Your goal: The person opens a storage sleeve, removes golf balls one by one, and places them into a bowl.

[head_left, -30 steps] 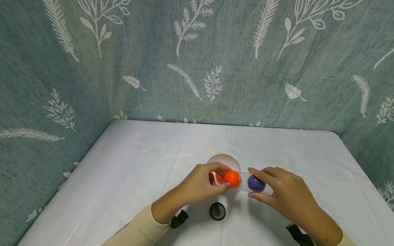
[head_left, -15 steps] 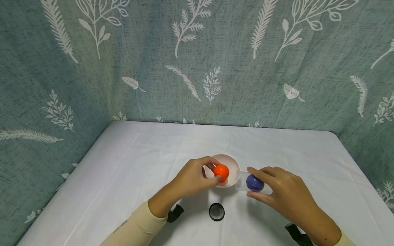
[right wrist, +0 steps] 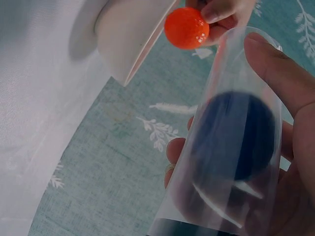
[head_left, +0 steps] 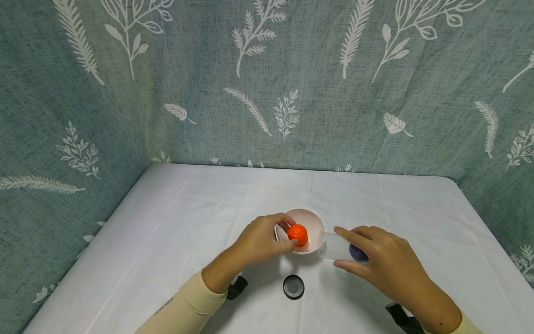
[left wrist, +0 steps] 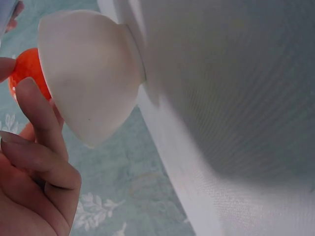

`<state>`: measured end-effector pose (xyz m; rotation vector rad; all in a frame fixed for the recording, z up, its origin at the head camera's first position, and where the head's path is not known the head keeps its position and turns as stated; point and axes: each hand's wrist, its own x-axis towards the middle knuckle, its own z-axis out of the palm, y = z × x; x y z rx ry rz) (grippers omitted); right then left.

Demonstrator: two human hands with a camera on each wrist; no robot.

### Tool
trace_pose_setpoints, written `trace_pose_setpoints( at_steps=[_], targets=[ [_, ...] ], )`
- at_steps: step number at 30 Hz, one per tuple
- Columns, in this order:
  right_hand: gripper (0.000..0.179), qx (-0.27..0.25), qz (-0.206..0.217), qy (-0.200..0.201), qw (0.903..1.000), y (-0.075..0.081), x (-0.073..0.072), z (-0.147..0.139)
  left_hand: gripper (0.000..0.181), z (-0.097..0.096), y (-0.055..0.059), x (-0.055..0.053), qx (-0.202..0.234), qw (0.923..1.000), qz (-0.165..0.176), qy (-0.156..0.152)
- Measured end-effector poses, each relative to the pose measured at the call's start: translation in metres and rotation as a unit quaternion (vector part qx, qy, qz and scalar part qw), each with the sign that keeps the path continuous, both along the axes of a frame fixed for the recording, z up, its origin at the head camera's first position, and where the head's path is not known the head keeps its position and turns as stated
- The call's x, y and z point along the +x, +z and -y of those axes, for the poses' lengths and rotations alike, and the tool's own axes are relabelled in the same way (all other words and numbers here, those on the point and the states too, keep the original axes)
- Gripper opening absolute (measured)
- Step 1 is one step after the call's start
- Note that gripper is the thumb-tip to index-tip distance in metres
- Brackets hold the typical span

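My left hand (head_left: pixel 260 241) pinches a bright orange ball (head_left: pixel 298 235) between thumb and fingers, just above the mouth of a pale pink bowl (head_left: pixel 317 227). In the left wrist view the bowl's outer wall (left wrist: pixel 93 73) partly covers the ball. My right hand (head_left: pixel 388 260) grips a clear plastic tube (head_left: pixel 334 247) lying sideways, its mouth pointing left beside the bowl's rim. Inside the tube sits a dark blue ball (right wrist: pixel 236 135), partly behind the right fingers in the head view.
A round black lid (head_left: pixel 294 287) lies on the white-covered table (head_left: pixel 208 213) in front of the bowl. Green leaf-patterned cloth (head_left: pixel 200 55) stands behind and to the sides. Dark wrist straps (head_left: pixel 237 287) hang below the forearms.
The left hand has moved left from the tube's mouth to over the bowl with the orange ball. The blue ball has slid deeper into the tube, rightward. The right hand stays nearly still.
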<state>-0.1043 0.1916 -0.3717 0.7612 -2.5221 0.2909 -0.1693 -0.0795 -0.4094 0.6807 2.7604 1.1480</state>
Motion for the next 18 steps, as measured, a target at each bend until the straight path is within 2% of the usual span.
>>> trace_pose_setpoints(
  at_steps=[13, 18],
  targets=[
    [0.066, -0.015, -0.022, 0.022, 0.9994, -0.0037, -0.0013, -0.0010, 0.032, -0.0036, -0.0046, 0.0014, -0.050, 0.9985, 0.005, -0.021],
    [0.066, -0.017, -0.017, 0.021, 0.9995, -0.0038, -0.0013, -0.0011, 0.019, -0.0035, -0.0061, 0.0010, -0.041, 0.9988, 0.010, -0.024]
  ],
)
